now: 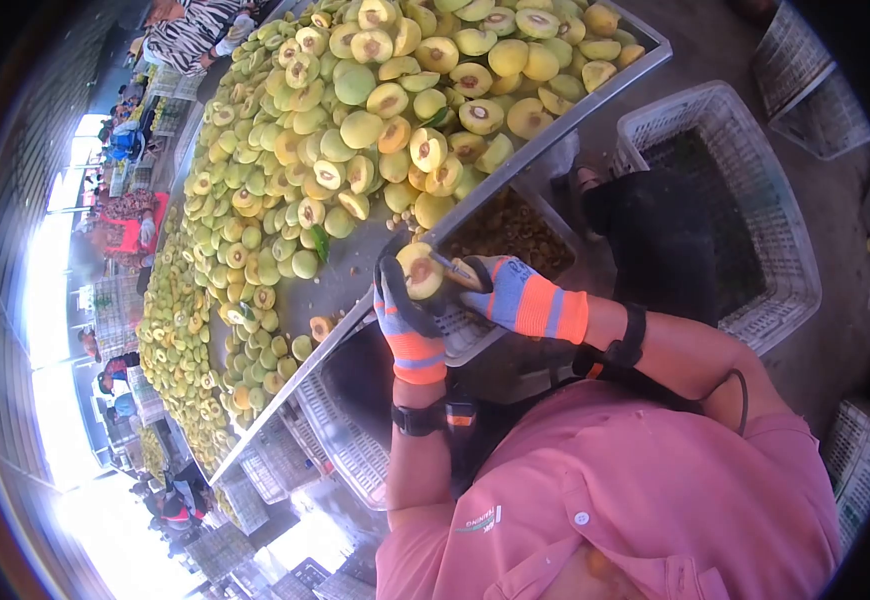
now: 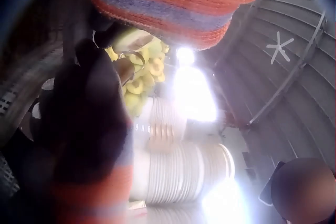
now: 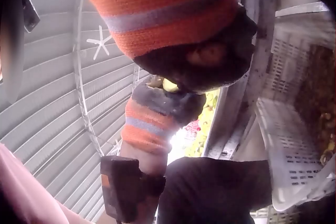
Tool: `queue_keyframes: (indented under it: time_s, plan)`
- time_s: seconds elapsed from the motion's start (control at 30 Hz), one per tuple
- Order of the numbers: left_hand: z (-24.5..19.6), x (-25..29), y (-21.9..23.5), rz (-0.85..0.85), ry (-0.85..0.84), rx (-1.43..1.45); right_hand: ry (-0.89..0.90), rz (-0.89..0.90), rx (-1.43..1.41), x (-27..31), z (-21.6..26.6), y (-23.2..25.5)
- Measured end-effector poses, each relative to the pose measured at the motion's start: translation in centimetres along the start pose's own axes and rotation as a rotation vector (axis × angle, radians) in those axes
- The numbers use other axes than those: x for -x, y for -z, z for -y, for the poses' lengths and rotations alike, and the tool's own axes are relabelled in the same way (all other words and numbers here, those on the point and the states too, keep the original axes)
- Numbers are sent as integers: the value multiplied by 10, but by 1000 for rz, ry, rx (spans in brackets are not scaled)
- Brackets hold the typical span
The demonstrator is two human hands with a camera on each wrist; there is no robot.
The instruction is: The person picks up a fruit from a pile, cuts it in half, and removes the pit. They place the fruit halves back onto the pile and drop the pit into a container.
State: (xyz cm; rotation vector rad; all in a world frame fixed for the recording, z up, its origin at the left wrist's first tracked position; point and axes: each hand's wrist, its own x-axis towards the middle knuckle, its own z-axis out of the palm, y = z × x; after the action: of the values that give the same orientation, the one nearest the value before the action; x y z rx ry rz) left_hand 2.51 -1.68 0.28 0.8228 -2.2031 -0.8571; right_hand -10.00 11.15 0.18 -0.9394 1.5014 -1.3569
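Observation:
In the head view my gloved left hand (image 1: 408,315) grips a halved yellow-green stone fruit (image 1: 419,272), its cut face with a brown centre turned up. My gloved right hand (image 1: 517,295) holds a small tool with a thin metal end (image 1: 445,262), which meets the fruit's edge; the exact kind of tool I cannot tell. Both gloves are black at the fingers, with orange and grey-blue cuffs. From the right wrist, a sliver of the fruit (image 3: 169,85) shows between the two gloves. The right fingers cover most of the tool's handle.
A metal-edged table (image 1: 575,118) carries a large heap of halved fruit (image 1: 355,130). Below its rim sits a container of brown pieces (image 1: 510,235). White plastic crates stand at the right (image 1: 793,240) and beneath the left arm (image 1: 350,440). Other people (image 1: 190,40) work along the far side.

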Motion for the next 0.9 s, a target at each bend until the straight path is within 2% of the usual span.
queue_keyframes:
  time_s: [0.1,0.13,0.23,0.33,0.4,0.5,0.6,0.67,0.73,0.8,0.87,0.9]
  plan:
    - [-11,2,-5,-2,-81,-24,-26,9,-23,-1,-2,0]
    - [-29,0,-6,-19,-127,-32,-43,17,-43,-1,-3,0]
    - [-34,2,-15,-46,-162,29,-51,5,-88,-2,-9,-4]
    - [-32,6,-27,-94,116,482,-18,-9,-111,-6,-16,-7]
    - [-33,5,-31,-121,174,555,-40,5,-114,-6,-16,-7]
    - [-30,7,-27,-32,234,609,-28,31,-70,-4,-14,-5]
    - [-29,6,-24,-23,207,606,-18,43,-36,-4,-19,-5]
    - [5,-2,-6,201,150,392,-36,81,2,-4,-20,-2]
    - [-3,-16,14,373,263,419,-71,158,70,-1,-7,8]
    - [-30,-24,30,493,558,689,-167,244,70,1,12,16]
    - [-24,-20,23,408,216,363,-202,271,28,1,16,15]
    - [-26,-18,17,351,150,265,-190,252,-12,1,11,12]
